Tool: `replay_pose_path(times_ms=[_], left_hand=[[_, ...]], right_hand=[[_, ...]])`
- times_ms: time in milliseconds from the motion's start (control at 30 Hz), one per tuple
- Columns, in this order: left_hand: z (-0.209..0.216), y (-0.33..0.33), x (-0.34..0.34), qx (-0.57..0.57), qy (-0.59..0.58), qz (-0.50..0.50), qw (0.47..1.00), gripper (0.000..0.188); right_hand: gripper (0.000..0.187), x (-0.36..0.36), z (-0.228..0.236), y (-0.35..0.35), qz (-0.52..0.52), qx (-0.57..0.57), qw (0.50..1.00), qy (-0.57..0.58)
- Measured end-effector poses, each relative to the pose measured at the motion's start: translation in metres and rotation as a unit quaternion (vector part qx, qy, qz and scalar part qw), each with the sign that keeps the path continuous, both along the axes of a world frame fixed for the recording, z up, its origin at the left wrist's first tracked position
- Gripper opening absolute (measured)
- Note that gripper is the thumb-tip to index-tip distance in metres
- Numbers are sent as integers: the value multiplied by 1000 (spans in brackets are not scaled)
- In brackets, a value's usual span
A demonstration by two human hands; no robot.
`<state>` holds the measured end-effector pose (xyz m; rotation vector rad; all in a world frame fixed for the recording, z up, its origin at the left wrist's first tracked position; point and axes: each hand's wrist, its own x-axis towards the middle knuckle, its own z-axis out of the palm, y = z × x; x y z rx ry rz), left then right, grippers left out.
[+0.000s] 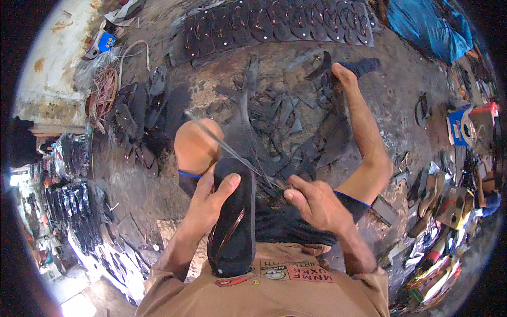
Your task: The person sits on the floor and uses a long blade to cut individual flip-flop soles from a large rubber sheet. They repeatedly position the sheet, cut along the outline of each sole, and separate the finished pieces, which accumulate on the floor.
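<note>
In the middle of the frame our left hand (208, 203) fingers wrap the black sandal sole (232, 222) while our right hand (311, 203) fingers pinch a thin blade (227, 145), trimming only its top edge so far.

sandal (232, 222) in left hand (211, 198), over lap | blade (227, 145) in right hand (314, 203), just right of sandal | scraps (285, 116) on floor ahead between legs | sandal row (274, 24) beyond scraps | sandal pile (134, 121) left
</note>
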<state>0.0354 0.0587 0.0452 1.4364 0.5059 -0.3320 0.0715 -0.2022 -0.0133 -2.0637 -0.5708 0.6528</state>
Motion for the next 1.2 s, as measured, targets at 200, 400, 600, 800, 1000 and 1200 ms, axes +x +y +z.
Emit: replay_pose_path(times_ms=[200, 400, 600, 800, 1000, 1200], left_hand=[[-10, -1, -5, 39, -16, -35, 999, 47], [-4, 20, 17, -174, 29, -95, 980, 57], [-37, -73, 41, -300, -264, 74, 914, 35], [-39, -88, 125, -295, -151, 313, 890, 36], [-20, -77, 68, -336, -92, 269, 898, 36], [-61, -73, 33, -283, -58, 220, 932, 41]], right_hand=[[49, 52, 30, 24, 71, -12, 997, -22], [42, 47, 23, 15, 48, 36, 997, -38], [25, 39, 5, 37, -278, 198, 938, -67], [23, 41, -20, 37, -309, 165, 929, -121], [28, -79, -37, -3, -297, 20, 952, -76], [36, -31, 8, -37, -233, -21, 972, -36]])
